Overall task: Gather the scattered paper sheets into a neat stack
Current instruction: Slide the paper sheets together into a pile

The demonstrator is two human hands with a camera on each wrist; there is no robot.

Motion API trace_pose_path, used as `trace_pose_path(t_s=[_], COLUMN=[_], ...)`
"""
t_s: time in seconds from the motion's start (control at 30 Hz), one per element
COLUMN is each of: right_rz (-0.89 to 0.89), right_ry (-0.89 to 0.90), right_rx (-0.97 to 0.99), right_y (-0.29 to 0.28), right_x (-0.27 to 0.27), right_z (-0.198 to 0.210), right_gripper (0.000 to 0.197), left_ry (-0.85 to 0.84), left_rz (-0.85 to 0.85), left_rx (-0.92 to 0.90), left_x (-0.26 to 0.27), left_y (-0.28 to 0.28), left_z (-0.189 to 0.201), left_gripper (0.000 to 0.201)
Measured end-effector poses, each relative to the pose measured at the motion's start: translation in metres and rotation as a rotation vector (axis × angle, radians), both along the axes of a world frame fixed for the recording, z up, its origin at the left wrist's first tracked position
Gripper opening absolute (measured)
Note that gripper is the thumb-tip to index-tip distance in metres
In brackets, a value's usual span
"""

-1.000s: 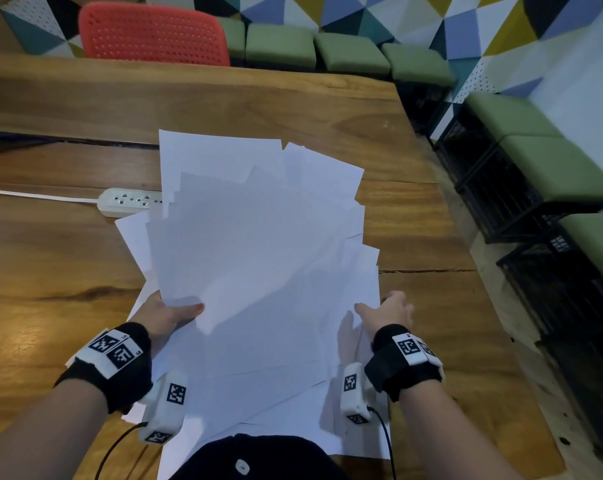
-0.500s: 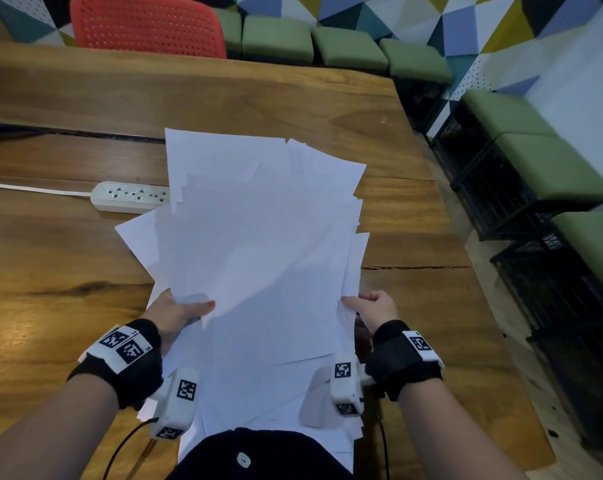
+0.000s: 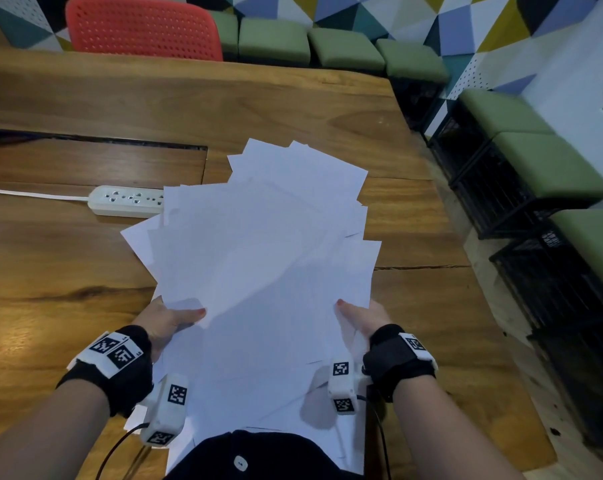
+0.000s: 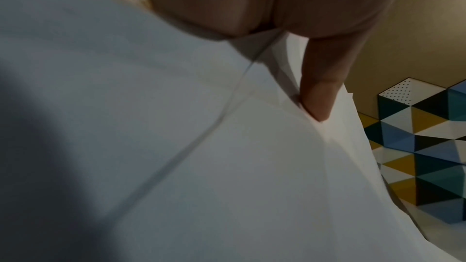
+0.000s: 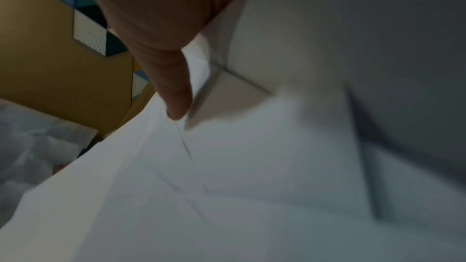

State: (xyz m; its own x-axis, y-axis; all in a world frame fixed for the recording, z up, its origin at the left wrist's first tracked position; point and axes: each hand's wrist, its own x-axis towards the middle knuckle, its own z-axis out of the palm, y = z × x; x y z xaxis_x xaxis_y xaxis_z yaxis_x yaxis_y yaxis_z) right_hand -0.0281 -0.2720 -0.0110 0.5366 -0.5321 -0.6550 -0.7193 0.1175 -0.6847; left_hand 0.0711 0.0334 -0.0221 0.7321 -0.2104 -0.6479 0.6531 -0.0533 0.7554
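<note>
A loose, fanned pile of white paper sheets (image 3: 258,265) is held above the wooden table (image 3: 224,98), its corners sticking out at different angles. My left hand (image 3: 168,322) grips the pile's left edge, thumb on top. My right hand (image 3: 360,315) grips the right edge the same way. In the left wrist view a thumb (image 4: 320,95) presses on the sheets (image 4: 201,156). The right wrist view, blurred, shows a thumb (image 5: 174,87) on the paper (image 5: 252,186). The fingers under the pile are hidden.
A white power strip (image 3: 127,200) with its cord lies on the table left of the pile, partly behind it. A red chair (image 3: 140,27) stands at the far side. Green stools on black crates (image 3: 542,164) line the right, past the table's edge.
Both hands have drawn closer together, squeezing the pile narrower. The sheets have shifted right, uncovering more of the power strip.
</note>
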Motion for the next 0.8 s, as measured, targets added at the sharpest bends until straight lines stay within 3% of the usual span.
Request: trace_pose_path(t_s=[0.13,0.5,0.8], right_rz=[0.034,0.244,0.218], right_ry=[0.004,0.112,0.154], right_rx=[-0.145,-0.656,-0.917], right_y=[0.004,-0.039,-0.046], right_x=[0.001,-0.013,-0.029], right_z=[0.004,0.060,0.098], right_gripper=[0.031,0.018,0.016], left_ry=[-0.007,-0.069,-0.112], left_rz=[0.004,-0.034,-0.028], left_rx=[0.036,0.129,0.133], left_x=[-0.001,0.002,0.001], left_y=[-0.004,-0.009,-0.016], left_z=[0.001,-0.004,-0.005], left_gripper=[0.055,0.047,0.038])
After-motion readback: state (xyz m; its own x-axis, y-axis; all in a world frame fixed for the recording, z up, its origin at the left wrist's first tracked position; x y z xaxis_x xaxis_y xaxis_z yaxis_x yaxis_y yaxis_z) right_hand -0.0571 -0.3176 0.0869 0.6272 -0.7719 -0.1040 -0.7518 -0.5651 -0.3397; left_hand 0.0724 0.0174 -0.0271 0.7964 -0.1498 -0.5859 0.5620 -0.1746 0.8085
